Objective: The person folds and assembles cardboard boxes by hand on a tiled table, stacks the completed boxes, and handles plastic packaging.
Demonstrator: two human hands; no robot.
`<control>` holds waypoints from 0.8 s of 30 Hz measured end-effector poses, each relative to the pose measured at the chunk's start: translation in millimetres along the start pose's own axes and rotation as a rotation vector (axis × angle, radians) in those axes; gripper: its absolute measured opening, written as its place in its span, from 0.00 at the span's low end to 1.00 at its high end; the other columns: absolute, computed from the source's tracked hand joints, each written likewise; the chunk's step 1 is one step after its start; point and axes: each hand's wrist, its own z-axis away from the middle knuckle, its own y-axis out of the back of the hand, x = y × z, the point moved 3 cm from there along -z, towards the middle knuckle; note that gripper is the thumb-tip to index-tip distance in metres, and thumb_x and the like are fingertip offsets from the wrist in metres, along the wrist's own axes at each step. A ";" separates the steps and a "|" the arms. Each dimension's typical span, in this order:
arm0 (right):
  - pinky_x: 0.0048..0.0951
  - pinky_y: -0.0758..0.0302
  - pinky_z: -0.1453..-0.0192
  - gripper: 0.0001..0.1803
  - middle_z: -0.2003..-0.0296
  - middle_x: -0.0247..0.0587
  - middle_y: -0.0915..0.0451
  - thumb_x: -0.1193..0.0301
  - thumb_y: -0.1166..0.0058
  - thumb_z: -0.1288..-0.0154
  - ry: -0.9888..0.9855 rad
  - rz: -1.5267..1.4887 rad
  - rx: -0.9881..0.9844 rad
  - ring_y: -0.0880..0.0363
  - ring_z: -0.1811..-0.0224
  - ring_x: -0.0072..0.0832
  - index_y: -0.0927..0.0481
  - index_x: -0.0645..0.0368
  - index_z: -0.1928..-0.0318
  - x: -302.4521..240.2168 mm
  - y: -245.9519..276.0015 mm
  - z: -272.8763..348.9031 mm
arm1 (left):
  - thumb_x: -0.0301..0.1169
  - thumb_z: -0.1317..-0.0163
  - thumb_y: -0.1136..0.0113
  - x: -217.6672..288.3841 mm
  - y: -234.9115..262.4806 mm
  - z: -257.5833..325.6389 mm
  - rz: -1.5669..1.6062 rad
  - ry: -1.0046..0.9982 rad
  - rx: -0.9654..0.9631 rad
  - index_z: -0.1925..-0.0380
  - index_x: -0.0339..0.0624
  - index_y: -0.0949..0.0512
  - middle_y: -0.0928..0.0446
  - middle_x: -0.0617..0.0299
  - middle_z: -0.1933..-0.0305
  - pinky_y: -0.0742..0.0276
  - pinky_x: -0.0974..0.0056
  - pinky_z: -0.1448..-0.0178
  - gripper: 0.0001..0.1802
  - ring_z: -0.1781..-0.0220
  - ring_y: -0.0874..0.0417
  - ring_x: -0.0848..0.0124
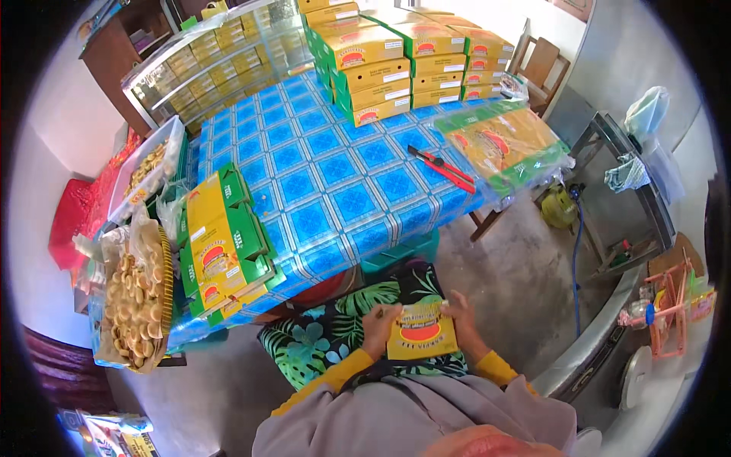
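The left hand [378, 331] and right hand [465, 326], fingers curled, grip opposite sides of a yellow cardboard package with a red oval [421, 344], at five o'clock. Probably a folding step; next calls for even edge pressure.

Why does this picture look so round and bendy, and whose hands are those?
There's no robot here, just a person. A wide fisheye camera on their head looks down, so straight edges bend near the rim. The left hand and right hand are that person's own, bare, and they hold a yellow box by its sides, above the lap. In front is a table with a blue checked cloth. On it are stacked boxes, flat cartons, a plastic-wrapped pack and a red cutter.
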 end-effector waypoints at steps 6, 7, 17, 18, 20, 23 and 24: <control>0.25 0.25 0.54 0.34 0.54 0.44 0.22 0.70 0.37 0.41 -0.114 0.109 -0.102 0.22 0.57 0.27 0.34 0.63 0.35 -0.8 3.9 33.4 | 0.39 0.40 0.33 -30.6 25.3 15.4 -0.144 0.074 -0.071 0.50 0.37 0.25 0.20 0.58 0.56 0.25 0.70 0.55 0.23 0.58 0.20 0.76; 0.24 0.24 0.57 0.39 0.52 0.44 0.22 0.69 0.37 0.41 -0.061 0.143 -0.202 0.22 0.57 0.27 0.39 0.61 0.32 -2.9 11.3 41.5 | 0.39 0.39 0.34 -33.4 23.7 14.7 -0.198 0.041 -0.109 0.44 0.38 0.28 0.20 0.57 0.52 0.25 0.70 0.52 0.26 0.55 0.21 0.76; 0.24 0.21 0.71 0.38 0.54 0.35 0.20 0.73 0.38 0.48 0.399 0.216 -0.359 0.19 0.63 0.22 0.34 0.63 0.34 -253.3 -68.5 22.8 | 0.45 0.28 0.55 187.4 -0.8 50.1 0.223 -0.632 -0.271 0.27 0.38 0.50 0.25 0.52 0.45 0.28 0.60 0.40 0.36 0.45 0.23 0.65; 0.24 0.22 0.73 0.35 0.57 0.35 0.21 0.69 0.41 0.44 0.417 0.233 -0.400 0.20 0.65 0.20 0.33 0.64 0.35 -291.9 -84.8 19.7 | 0.43 0.28 0.53 200.6 9.9 54.1 0.128 -0.668 -0.208 0.30 0.37 0.44 0.24 0.52 0.46 0.27 0.60 0.41 0.32 0.47 0.22 0.65; 0.21 0.29 0.77 0.29 0.62 0.32 0.21 0.61 0.45 0.38 0.594 0.206 -0.335 0.25 0.72 0.18 0.30 0.62 0.39 -359.6 -112.8 -24.6 | 0.38 0.29 0.51 219.7 37.7 63.3 0.012 -0.750 -0.055 0.38 0.33 0.32 0.22 0.52 0.49 0.26 0.60 0.42 0.25 0.50 0.20 0.65; 0.23 0.30 0.73 0.21 0.62 0.34 0.22 0.62 0.39 0.39 0.774 0.247 -0.336 0.27 0.72 0.21 0.23 0.59 0.49 -453.9 -159.3 -112.4 | 0.30 0.32 0.47 235.9 76.0 79.6 -0.083 -0.894 0.313 0.48 0.29 0.24 0.20 0.53 0.54 0.24 0.62 0.45 0.17 0.53 0.20 0.66; 0.26 0.28 0.72 0.20 0.60 0.38 0.22 0.66 0.36 0.41 0.856 0.274 -0.318 0.27 0.70 0.24 0.24 0.60 0.51 -483.4 -171.2 -141.2 | 0.29 0.32 0.47 241.0 86.2 84.3 -0.117 -0.904 0.440 0.49 0.28 0.23 0.20 0.53 0.56 0.24 0.62 0.46 0.16 0.54 0.20 0.67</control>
